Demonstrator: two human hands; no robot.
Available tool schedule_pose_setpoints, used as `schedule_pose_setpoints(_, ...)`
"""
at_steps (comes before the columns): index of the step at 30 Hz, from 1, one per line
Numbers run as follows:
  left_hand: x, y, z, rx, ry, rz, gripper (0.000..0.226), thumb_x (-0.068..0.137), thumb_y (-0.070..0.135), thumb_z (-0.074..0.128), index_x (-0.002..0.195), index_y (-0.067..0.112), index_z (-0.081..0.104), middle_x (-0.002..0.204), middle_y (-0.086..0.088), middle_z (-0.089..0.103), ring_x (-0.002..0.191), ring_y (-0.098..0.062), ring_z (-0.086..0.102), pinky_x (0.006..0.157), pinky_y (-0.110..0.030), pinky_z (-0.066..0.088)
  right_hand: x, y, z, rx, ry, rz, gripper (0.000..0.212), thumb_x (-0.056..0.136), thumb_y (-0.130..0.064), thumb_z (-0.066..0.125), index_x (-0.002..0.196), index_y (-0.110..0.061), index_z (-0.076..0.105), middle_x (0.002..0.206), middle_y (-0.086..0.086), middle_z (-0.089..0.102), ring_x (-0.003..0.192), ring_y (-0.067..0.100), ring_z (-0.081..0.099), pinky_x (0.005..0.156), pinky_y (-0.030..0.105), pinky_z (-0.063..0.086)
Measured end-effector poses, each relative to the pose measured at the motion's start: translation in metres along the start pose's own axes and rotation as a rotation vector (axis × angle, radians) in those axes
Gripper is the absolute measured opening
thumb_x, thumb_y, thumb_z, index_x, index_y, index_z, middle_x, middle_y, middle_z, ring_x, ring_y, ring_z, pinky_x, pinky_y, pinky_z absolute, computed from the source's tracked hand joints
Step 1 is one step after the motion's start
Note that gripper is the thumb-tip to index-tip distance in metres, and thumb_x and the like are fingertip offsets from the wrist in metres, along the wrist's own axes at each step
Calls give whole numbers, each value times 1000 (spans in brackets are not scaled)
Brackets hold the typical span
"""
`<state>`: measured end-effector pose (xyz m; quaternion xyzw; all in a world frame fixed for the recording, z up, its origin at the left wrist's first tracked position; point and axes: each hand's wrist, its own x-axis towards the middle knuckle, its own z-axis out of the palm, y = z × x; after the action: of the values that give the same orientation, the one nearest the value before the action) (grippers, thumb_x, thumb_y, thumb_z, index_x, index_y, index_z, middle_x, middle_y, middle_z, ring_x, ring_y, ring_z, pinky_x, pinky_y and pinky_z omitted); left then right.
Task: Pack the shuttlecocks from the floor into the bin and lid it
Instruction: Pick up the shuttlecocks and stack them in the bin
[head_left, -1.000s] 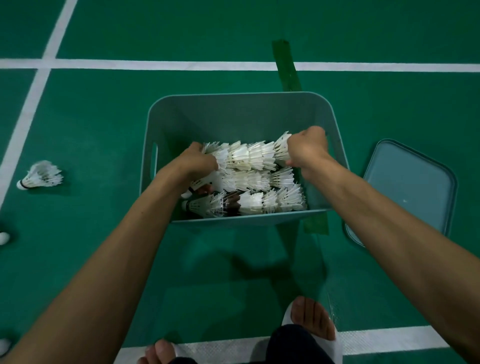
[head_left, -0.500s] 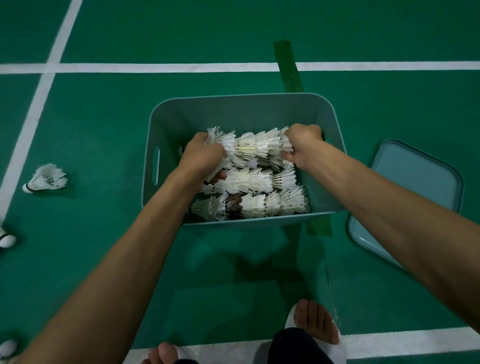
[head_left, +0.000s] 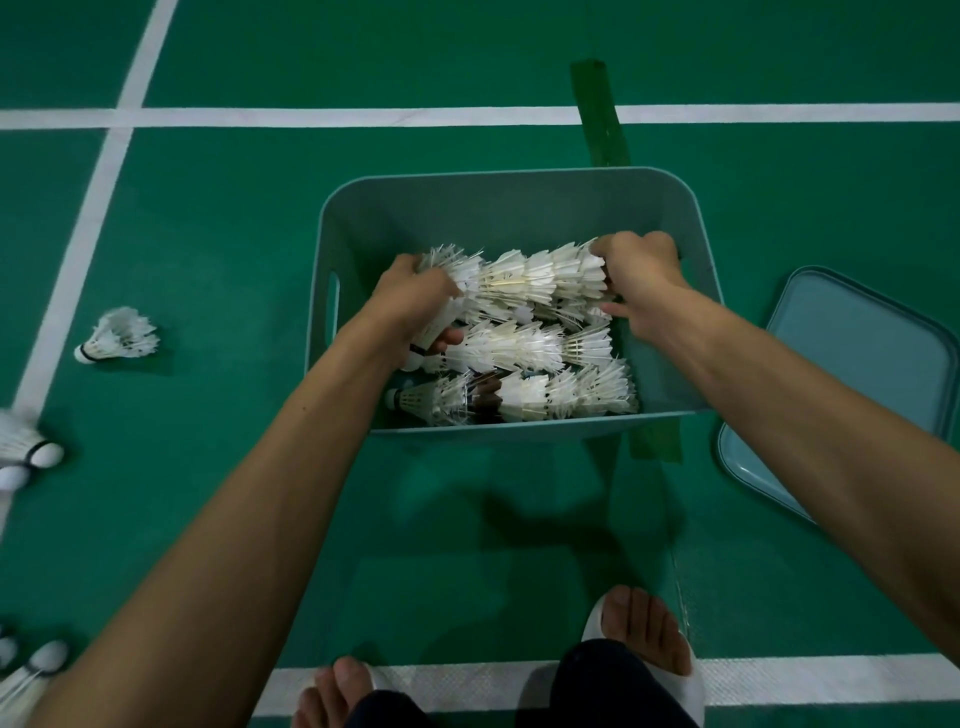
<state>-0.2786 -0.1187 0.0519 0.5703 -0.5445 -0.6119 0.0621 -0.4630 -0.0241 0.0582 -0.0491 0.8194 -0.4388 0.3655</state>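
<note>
Inside the bin (head_left: 519, 208), left hand (head_left: 415, 301) and right hand (head_left: 636, 275) grip opposite ends of a nested shuttlecock row (head_left: 530, 275), fingers closed.

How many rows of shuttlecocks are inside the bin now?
3 rows in the bin: the far row held at its ends by the left hand and right hand, the middle row, the near row. More may lie hidden beneath.

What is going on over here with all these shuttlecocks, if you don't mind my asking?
A person holds a nested row of shuttlecocks by its ends, left hand and right hand, inside the bin, above two rows already packed. Loose shuttlecocks lie on the floor, and the lid lies beside the bin.
</note>
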Motion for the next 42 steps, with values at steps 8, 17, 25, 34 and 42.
schedule_pose_setpoints(8, -2, 2, -7, 12, -22, -8, 83, 97, 10, 56, 162, 34, 9, 130, -25, 57, 48, -16, 66, 47, -28, 50, -28, 2, -9, -241, 24, -254, 26, 96, -16, 55, 121, -9, 55, 108, 5, 59, 101, 24, 57, 81, 36, 48)
schedule_pose_setpoints(17, -29, 18, -11, 82, -35, 76, 76, 89, 66, 61, 144, 14, 50, 115, -17, 73, 74, -19, 72, 62, -30, 56, -78, -5, 1, -318, -10, -717, 38, 87, -23, 73, 123, -17, 64, 116, -8, 65, 106, 5, 60, 87, 17, 47)
schedule_pose_setpoints(25, -44, 10, -10, 57, -249, 165, 73, 103, 67, 24, 108, 12, 72, 104, -5, 73, 90, -18, 70, 85, -35, 51, -87, 4, 33, -478, -415, -876, 7, 82, -24, 78, 85, -17, 78, 78, -9, 69, 73, 8, 64, 66, 28, 50)
schedule_pose_setpoints(34, -34, 15, -26, 145, 169, 253, 55, 104, 48, 35, 105, 7, 71, 102, -11, 72, 87, -24, 62, 83, -38, 46, -69, 11, 65, -322, -423, -126, 9, 89, 2, 71, 81, -2, 69, 81, 18, 74, 56, 22, 65, 63, 41, 64)
schedule_pose_setpoints(42, -50, 1, -27, 720, 23, 305, 22, 86, 7, 49, 103, 10, 62, 106, -13, 68, 96, -34, 63, 84, -43, 54, -55, 8, 100, -410, -513, 9, 16, 97, 4, 54, 87, 0, 67, 61, 13, 70, 45, 23, 67, 51, 29, 55)
